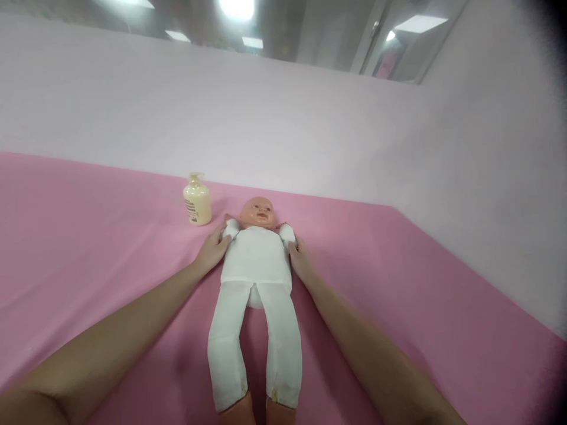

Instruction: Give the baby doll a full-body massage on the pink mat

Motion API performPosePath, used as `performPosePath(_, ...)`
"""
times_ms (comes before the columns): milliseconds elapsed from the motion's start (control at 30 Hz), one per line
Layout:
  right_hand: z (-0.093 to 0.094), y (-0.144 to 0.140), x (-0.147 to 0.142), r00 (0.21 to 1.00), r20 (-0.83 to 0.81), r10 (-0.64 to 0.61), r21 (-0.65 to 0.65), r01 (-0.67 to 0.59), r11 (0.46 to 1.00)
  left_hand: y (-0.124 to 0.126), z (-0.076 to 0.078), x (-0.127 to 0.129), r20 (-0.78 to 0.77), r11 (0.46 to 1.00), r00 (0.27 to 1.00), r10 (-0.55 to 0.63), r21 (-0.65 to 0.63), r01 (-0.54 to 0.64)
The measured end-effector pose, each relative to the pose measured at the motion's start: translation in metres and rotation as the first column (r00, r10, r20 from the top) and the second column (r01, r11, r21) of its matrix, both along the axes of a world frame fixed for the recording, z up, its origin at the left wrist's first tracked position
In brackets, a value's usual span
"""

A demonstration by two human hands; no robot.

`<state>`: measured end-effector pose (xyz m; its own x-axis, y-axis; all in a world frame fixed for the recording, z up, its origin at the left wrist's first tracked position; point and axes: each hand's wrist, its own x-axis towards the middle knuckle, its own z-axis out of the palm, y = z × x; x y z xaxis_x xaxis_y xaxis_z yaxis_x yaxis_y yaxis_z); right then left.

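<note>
A baby doll (256, 257) with a white cloth body lies on its back, its head at the far end and its legs toward me. Its bare head and small hands are hard and skin-toned. My left hand (213, 248) is closed around the doll's arm on the left, thumb on the near side. On the other side, my right hand (299, 255) grips the doll's right-hand arm in the same way. Both doll arms are bent up beside the head. The feet are cut off by the lower edge of the view.
A pale yellow pump bottle (198, 203) stands upright on the pink covering (110, 236), left of the doll's head. White walls (266, 124) rise behind and to the right. Above the back wall runs a glass panel (287, 29) with reflected lights.
</note>
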<state>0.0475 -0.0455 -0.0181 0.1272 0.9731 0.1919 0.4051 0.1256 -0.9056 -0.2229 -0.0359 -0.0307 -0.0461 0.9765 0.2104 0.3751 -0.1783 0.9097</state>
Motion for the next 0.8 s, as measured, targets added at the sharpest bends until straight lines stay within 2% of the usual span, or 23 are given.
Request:
performPosePath(100,0.001,-0.001,0.000,0.998,-0.057,-0.001,-0.009,0.000,1.000,0.000,-0.002,-0.001,0.039,0.998,0.999,0.008,-0.066,-0.005)
performPosePath(200,0.000,0.001,0.001,0.989,-0.149,0.000,-0.006,-0.001,1.000,0.003,-0.007,-0.001,0.133,0.997,0.991,-0.004,-0.079,0.015)
performPosePath(333,-0.004,0.004,0.002,0.953,-0.298,0.048,0.054,-0.033,0.998,0.007,-0.011,0.000,0.317,0.999,0.948,-0.030,-0.029,0.041)
performPosePath(500,-0.006,0.006,0.001,0.903,-0.420,0.091,0.088,-0.059,0.994,0.006,-0.009,0.003,0.412,0.998,0.910,-0.056,0.045,0.041)
performPosePath(633,-0.012,0.010,0.003,0.862,-0.491,0.124,0.082,-0.095,0.992,0.000,0.000,0.005,0.408,0.991,0.903,-0.135,0.078,0.113)
performPosePath(800,-0.015,0.016,0.009,0.876,-0.466,0.121,0.052,-0.109,0.993,-0.006,0.007,0.004,0.263,0.981,0.949,-0.172,0.134,0.141)
